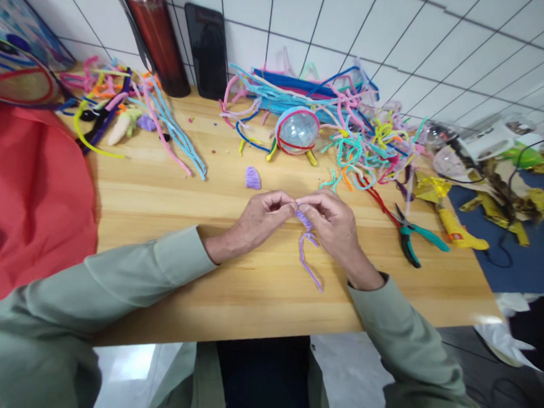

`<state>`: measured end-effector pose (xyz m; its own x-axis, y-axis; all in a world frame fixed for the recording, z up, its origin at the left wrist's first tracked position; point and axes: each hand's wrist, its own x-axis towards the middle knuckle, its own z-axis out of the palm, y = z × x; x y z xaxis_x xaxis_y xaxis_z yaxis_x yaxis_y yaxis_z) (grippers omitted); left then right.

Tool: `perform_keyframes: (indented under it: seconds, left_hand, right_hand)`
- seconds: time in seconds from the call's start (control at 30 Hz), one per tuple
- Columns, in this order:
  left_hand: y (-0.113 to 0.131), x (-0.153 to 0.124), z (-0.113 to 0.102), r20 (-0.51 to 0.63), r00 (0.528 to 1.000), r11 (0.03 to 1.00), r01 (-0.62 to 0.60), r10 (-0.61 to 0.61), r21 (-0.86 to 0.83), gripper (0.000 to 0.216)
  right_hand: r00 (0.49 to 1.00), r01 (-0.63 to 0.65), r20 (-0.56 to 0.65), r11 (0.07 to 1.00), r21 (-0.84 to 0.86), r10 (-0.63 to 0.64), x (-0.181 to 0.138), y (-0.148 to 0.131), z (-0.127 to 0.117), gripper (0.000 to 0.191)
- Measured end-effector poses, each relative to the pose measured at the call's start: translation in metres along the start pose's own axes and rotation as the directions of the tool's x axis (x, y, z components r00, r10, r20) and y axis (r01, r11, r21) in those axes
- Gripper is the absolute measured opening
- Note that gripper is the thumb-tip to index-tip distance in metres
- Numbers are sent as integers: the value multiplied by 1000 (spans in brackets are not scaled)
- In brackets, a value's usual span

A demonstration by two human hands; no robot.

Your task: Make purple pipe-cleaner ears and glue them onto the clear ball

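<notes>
My left hand [267, 215] and my right hand [331, 223] meet over the middle of the wooden table, fingertips pinched together. Between them is a purple pipe cleaner [304, 220], bent into a tight zigzag or coil near the fingers. Its loose tail [311, 270] hangs toward me below the right hand. Both hands grip its upper end; the exact grip points are partly hidden by the fingers. Just beyond the left hand lies a small finished-looking purple ribbed piece [253, 178], rounded at one end, touched by neither hand.
A clear ball with red trim [297, 131] stands before a heap of coloured pipe cleaners [298, 97]. Pliers [416, 233] and a yellow glue gun [459, 231] lie at right. A red flask [156, 34] and a phone [207, 50] stand at the back. Red cloth [30, 199] covers the left.
</notes>
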<state>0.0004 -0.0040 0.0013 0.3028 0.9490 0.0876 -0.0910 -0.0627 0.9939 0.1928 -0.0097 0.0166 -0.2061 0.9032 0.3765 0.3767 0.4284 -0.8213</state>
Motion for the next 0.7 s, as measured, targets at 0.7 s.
perform_keyframes:
  seconds: [0.7]
  left_hand:
    - [-2,0,1,13,999,999,36,-36,-18,27]
  right_hand:
    - [999,-36,-23,999,-29,36,0,-4,-1,12]
